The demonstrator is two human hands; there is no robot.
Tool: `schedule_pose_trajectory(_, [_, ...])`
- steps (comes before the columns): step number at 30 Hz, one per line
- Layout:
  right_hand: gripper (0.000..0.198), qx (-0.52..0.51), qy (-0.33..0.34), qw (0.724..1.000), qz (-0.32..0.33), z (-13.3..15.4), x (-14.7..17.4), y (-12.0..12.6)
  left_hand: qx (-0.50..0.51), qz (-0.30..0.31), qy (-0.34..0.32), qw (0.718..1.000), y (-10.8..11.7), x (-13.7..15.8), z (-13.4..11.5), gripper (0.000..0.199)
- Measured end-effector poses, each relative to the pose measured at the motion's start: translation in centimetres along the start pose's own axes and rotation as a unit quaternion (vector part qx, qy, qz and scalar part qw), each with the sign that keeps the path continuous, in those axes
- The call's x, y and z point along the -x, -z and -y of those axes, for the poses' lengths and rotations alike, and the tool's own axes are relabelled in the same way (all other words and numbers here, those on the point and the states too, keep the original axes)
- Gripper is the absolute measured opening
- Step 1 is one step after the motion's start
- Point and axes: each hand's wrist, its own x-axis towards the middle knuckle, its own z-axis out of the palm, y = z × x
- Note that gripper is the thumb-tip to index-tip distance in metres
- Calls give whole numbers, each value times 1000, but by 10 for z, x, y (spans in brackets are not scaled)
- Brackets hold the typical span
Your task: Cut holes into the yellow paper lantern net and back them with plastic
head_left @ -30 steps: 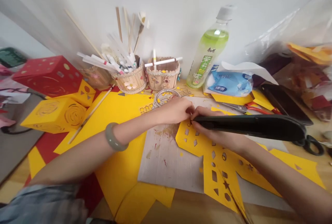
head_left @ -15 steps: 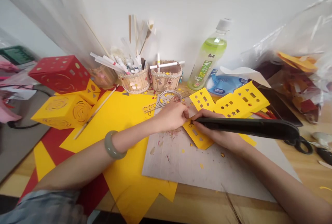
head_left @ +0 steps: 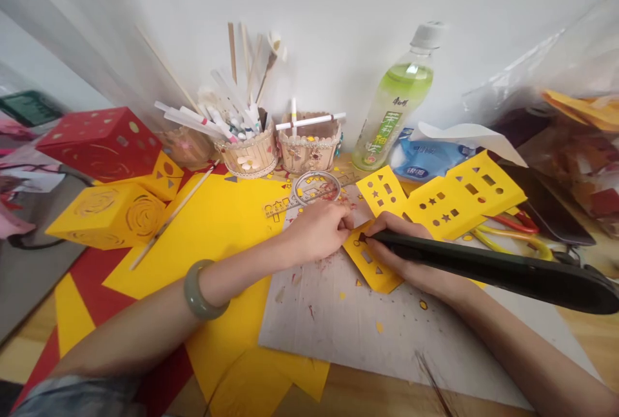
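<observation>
My right hand grips a long black pen-shaped tool, its dark tip touching a folded yellow card piece. Small shapes are cut or drawn on this piece. My left hand, fingers curled, presses at the card's upper left edge; a green bangle circles that wrist. The card lies on a grey cutting board scattered with paper scraps. Other yellow panels with punched shapes lie behind my right hand. Just beyond my left hand are a ring of tape and a stencil ruler.
Large yellow sheets spread to the left. Red and yellow cut-out boxes stand at the far left. Decorated holders with pens, a green drink bottle and a blue packet line the wall. Scissors lie at right.
The view has shifted slightly closer. The black tool's rear end has swung lower and towards the camera, while its tip stays on the card. Both hands keep their hold.
</observation>
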Motion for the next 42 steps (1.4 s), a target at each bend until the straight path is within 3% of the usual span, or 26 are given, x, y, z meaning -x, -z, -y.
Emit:
schedule_pose_trajectory(9, [3,21,1,1000,7,1,1,2,5,7,18,1000,0,1,-3,15])
schedule_pose_trajectory(14, [5,30,8,999,-21,11,3,-6,8,30,20,999,3,-3,-5,12])
schedule_pose_trajectory(16, [6,36,28,999,-20,15,4,-8,2,22,27,999,7,-11,-8,7])
schedule_pose_trajectory(22, [8,50,46,997,-30,22,8,-9,-48,-40,60,996,9,-57,-23,47])
schedule_pose_trajectory(28, [8,51,49,997,-38,18,10,-9,-29,-8,4,1000,1,-91,-39,45])
schedule_pose_trajectory(32, [7,62,47,996,-36,17,11,-7,10,7,-73,997,11,-79,-53,21])
schedule_pose_trajectory(36, [8,83,53,995,-32,21,13,-3,46,-16,-117,992,22,-47,-50,14])
schedule_pose_trajectory(42, [11,82,94,991,41,15,9,2,71,-122,-41,989,19,-18,-11,10])
